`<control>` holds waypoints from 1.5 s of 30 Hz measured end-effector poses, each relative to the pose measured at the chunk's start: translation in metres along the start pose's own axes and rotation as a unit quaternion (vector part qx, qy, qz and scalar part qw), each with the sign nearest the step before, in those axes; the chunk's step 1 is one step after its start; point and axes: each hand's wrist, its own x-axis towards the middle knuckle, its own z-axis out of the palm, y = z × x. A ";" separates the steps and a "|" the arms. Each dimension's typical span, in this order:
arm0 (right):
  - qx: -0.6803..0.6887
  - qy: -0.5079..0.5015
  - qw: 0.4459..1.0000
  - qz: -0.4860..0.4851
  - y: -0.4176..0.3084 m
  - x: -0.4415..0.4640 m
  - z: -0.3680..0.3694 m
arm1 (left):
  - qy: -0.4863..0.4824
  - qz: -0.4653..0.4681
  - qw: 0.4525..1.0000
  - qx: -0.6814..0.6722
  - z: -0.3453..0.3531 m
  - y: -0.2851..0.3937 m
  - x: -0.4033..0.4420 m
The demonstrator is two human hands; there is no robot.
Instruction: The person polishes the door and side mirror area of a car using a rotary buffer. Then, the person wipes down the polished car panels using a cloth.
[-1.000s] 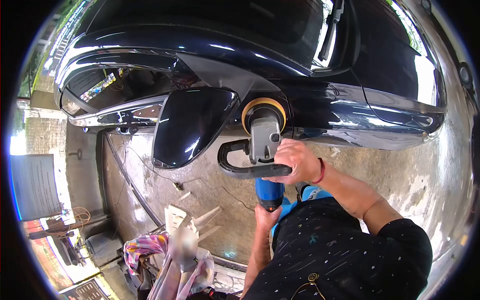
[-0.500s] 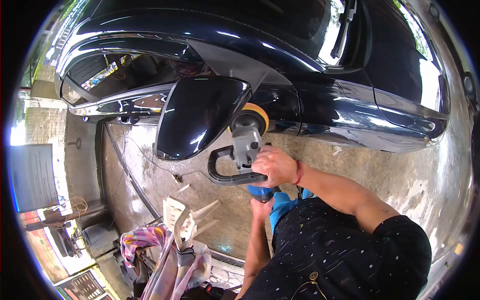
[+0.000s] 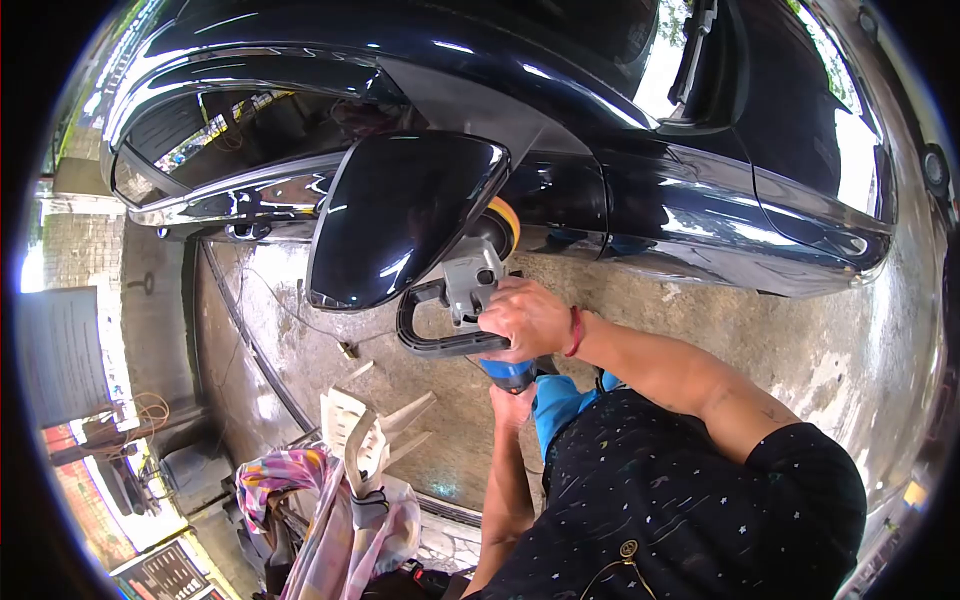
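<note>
My right hand is closed around the black D-shaped handle of a polisher, beside its grey gear head. Lower down, my left hand wraps the rear end of the polisher's blue body. The yellow-orange polishing pad is turned on edge at the inner side of the black car's wing mirror. Part of the pad is hidden behind the mirror housing, so I cannot tell exactly where it touches.
The dark glossy car fills the upper view. A cable trails over the wet concrete floor. To the lower left are a cream plastic chair and a pink patterned cloth. A wall stands at left.
Both hands and the polisher have shifted slightly left and up, and the pad now sits further behind the mirror. The car appears a little higher in view.
</note>
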 end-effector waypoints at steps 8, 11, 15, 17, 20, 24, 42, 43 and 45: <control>-0.004 0.068 0.997 0.028 -0.011 -0.062 -0.049 | -0.087 -0.051 0.992 0.078 0.012 0.025 -0.039; 0.008 0.096 0.994 0.041 -0.013 -0.082 -0.061 | -0.102 -0.027 0.987 0.124 0.018 0.047 -0.046; 0.031 0.119 0.991 0.049 -0.011 -0.085 -0.076 | -0.108 -0.024 0.983 0.147 0.022 0.059 -0.047; 0.036 0.124 0.990 0.049 -0.008 -0.081 -0.085 | -0.083 -0.033 0.985 0.145 0.023 0.065 -0.047; 0.061 0.122 0.990 0.041 -0.004 -0.078 -0.097 | -0.078 -0.031 0.981 0.177 0.020 0.083 -0.046; 0.079 0.158 0.984 0.025 -0.001 -0.075 -0.102 | -0.089 -0.040 0.972 0.215 0.017 0.094 -0.046; 0.118 0.171 0.978 0.023 0.006 -0.085 -0.101 | -0.071 -0.004 0.971 0.227 0.014 0.096 -0.047; 0.114 0.167 0.979 0.022 0.007 -0.087 -0.100 | -0.071 -0.007 0.973 0.221 0.015 0.094 -0.046; 0.107 0.164 0.980 0.024 0.007 -0.089 -0.100 | -0.073 -0.011 0.974 0.215 0.019 0.090 -0.045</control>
